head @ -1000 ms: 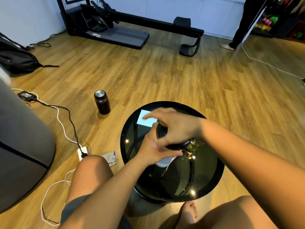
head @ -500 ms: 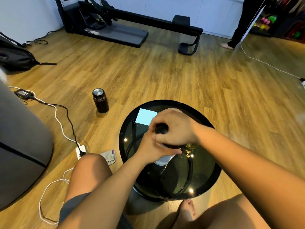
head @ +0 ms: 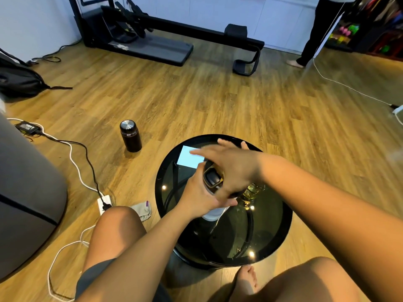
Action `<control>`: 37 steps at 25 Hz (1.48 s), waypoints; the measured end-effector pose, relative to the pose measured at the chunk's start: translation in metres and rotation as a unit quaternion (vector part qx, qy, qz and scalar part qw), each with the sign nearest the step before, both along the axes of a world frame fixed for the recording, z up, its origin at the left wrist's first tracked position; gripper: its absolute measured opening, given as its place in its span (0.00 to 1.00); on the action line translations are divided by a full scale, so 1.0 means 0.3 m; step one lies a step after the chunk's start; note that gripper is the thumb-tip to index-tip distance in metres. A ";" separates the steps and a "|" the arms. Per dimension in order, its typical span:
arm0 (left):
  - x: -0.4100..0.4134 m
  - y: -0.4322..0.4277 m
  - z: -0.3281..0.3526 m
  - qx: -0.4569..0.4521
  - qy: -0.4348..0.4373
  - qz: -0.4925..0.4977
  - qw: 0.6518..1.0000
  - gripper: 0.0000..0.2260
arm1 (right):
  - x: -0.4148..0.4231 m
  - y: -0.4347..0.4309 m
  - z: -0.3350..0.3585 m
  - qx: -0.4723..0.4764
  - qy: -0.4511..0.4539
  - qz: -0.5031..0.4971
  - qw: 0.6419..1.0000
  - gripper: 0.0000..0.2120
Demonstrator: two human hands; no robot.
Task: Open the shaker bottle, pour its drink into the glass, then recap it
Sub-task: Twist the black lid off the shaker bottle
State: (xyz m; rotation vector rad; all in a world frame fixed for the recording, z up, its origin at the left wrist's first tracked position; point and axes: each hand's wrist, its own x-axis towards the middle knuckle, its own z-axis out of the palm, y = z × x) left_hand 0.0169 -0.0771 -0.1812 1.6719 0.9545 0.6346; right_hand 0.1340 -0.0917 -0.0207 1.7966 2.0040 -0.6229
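On the round black glass table (head: pixel 281 234) stands the shaker bottle, with only its white lower body (head: pixel 212 215) and its black lid (head: pixel 212 178) showing. My left hand (head: pixel 199 198) grips the bottle's body from the left. My right hand (head: pixel 234 165) lies over the lid's right side, fingers spread straight and blurred; the thumb side is next to the lid. The glass (head: pixel 253 191) with yellowish liquid stands just right of the bottle, mostly hidden under my right wrist.
A pale blue card (head: pixel 187 157) lies on the table's far left. On the floor are a dark flask (head: pixel 130 136), cables with a power strip (head: pixel 104 202) and a cloth (head: pixel 142 210). A grey beanbag (head: pixel 26 192) is left, a treadmill (head: pixel 152 40) far back, and a person (head: pixel 314 33) stands far right.
My right hand's fingers, curled round the lid before, are now spread out straight, and more of the black lid shows. My left hand keeps hold of the bottle.
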 end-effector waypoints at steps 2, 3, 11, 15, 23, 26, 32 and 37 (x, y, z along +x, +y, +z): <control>0.001 -0.002 -0.005 0.001 -0.004 0.008 1.000 0.47 | 0.015 0.020 0.008 0.074 -0.028 -0.039 0.996 0.46; 0.000 -0.002 -0.008 0.001 0.002 0.012 1.000 0.46 | 0.017 0.033 0.007 0.090 -0.076 -0.082 0.990 0.44; 0.003 -0.004 0.002 0.013 0.002 0.008 1.000 0.43 | 0.021 0.004 -0.028 0.014 0.057 0.021 0.998 0.35; 0.002 -0.004 0.005 0.000 0.010 0.018 1.000 0.41 | 0.021 0.009 -0.019 0.091 -0.017 -0.096 0.991 0.41; 0.003 -0.004 0.010 0.008 0.001 -0.002 1.000 0.46 | -0.004 0.002 -0.005 -0.024 0.040 0.033 0.998 0.58; 0.004 -0.006 0.004 0.011 -0.002 0.010 1.000 0.42 | 0.008 0.020 -0.008 0.118 0.084 -0.023 0.989 0.44; -0.003 -0.005 0.007 0.010 0.015 0.010 1.000 0.41 | 0.011 0.024 -0.069 0.048 -0.026 -0.040 0.998 0.32; 0.007 -0.007 0.000 0.011 0.016 0.018 1.000 0.42 | 0.028 0.015 -0.016 0.102 0.192 -0.018 0.976 0.40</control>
